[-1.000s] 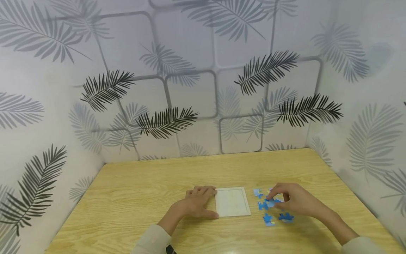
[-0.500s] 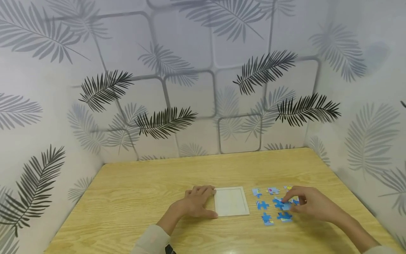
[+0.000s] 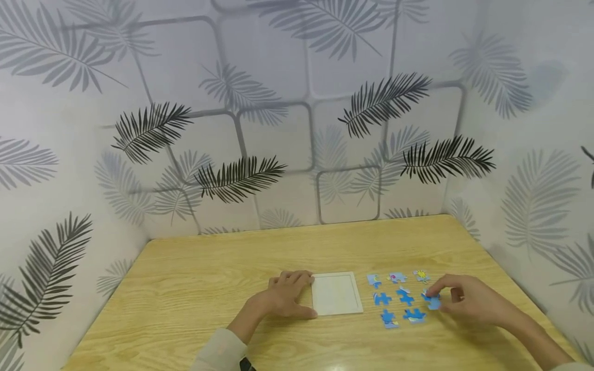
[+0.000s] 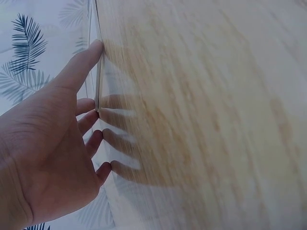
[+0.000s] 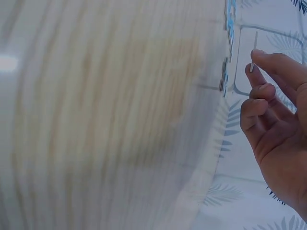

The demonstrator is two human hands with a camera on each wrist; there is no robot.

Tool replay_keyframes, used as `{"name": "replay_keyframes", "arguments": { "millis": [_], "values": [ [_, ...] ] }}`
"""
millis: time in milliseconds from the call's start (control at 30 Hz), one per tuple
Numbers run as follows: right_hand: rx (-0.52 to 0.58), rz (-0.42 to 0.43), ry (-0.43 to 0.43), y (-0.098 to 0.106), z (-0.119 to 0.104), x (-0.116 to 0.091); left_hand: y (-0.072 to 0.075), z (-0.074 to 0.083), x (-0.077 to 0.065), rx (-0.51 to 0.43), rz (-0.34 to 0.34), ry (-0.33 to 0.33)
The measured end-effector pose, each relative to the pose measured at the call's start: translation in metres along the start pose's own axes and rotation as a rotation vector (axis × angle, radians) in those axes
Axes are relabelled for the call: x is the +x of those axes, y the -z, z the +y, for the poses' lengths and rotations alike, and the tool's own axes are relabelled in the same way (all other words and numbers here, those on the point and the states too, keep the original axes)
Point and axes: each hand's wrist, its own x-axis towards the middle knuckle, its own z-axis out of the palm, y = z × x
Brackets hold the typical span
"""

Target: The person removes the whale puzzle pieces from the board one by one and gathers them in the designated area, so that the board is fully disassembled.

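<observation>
A square white puzzle tray [image 3: 337,293] with a raised border lies on the table. My left hand [image 3: 283,299] rests at its left side, thumb near the lower corner and fingertips at the upper one; the left wrist view shows the spread fingers along the thin edge. To the right, my right hand [image 3: 468,301] pinches a blue puzzle piece [image 3: 434,303] between thumb and fingertips. In the right wrist view that piece [image 5: 254,52] appears edge-on, raised off the table.
Several loose blue puzzle pieces [image 3: 405,297] lie in rough rows between the tray and my right hand, one with a yellow sun [image 3: 421,275]. The wooden table [image 3: 223,273] meets leaf-patterned walls [image 3: 278,190] at the back and sides.
My right hand has moved to the right over the loose pieces with the pinched puzzle piece, uncovering the ones beneath. The left hand stays at the tray.
</observation>
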Motion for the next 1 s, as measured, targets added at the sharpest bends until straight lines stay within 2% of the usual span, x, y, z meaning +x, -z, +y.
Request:
{"name": "replay_keyframes", "arguments": {
  "millis": [267, 467, 700, 867, 1000],
  "values": [
    [-0.030, -0.041, -0.016, 0.000, 0.006, -0.007, -0.001, -0.003, -0.001, 0.009, 0.011, -0.010],
    [0.007, -0.072, -0.052, -0.005, 0.010, -0.010, -0.001, -0.003, -0.005, 0.017, 0.028, -0.025],
    [0.015, -0.059, -0.006, -0.006, 0.013, -0.009, -0.002, 0.003, -0.008, 0.070, 0.085, -0.038],
    [-0.038, -0.024, 0.025, -0.005, 0.009, -0.008, 0.001, 0.013, -0.019, 0.076, 0.109, -0.071],
    [-0.109, 0.078, 0.002, -0.001, -0.001, -0.002, 0.008, 0.018, -0.030, 0.068, 0.125, -0.099]
  ]
}}
